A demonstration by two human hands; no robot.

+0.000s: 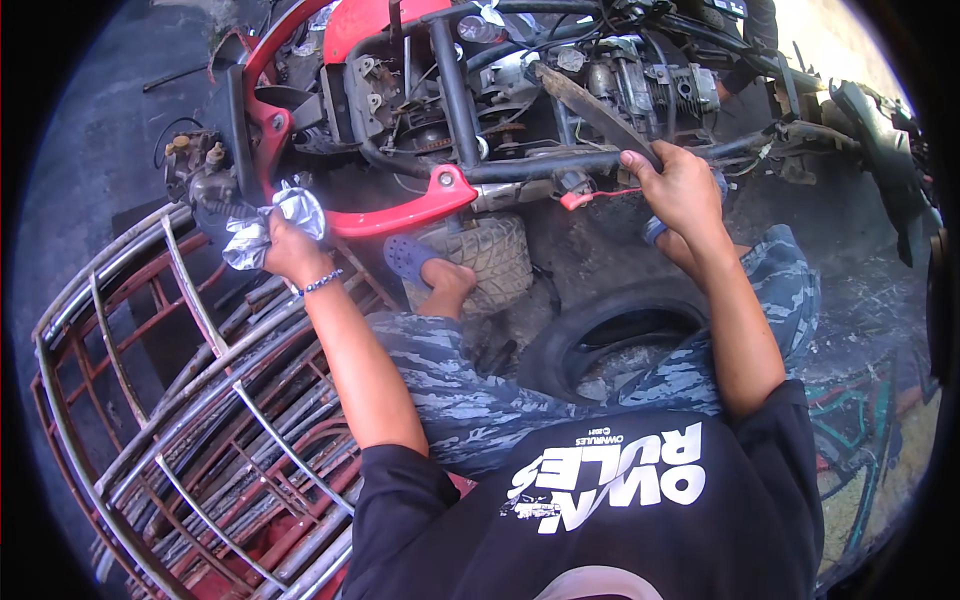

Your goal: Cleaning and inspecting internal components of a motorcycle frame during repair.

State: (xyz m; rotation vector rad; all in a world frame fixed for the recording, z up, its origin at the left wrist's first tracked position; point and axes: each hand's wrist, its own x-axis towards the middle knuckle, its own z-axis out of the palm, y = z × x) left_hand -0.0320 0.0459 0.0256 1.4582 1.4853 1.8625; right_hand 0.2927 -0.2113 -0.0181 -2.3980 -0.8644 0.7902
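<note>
My left hand (293, 250) is closed round a crumpled silvery-white sheet (302, 209); whether it is cloth or plastic I cannot tell. It hangs beside the curved red bar (395, 212) of a stripped vehicle frame (457, 90). With my right hand (684, 188) I grip one end of a long flat strip (600, 115), brown at its far end and darker near my fingers. The strip slants up and left over the frame, in front of the exposed engine (640, 88). Just below it, a red connector (575, 200) dangles on a thin wire.
A metal rack (215, 345) with bundled pipes fills the lower left. Between my legs lies a loose black tyre (545, 352), and a treaded wheel (500, 265) stands by my left foot. Greasy metal parts (205, 165) sit left of the frame. Dark panels hang at the right.
</note>
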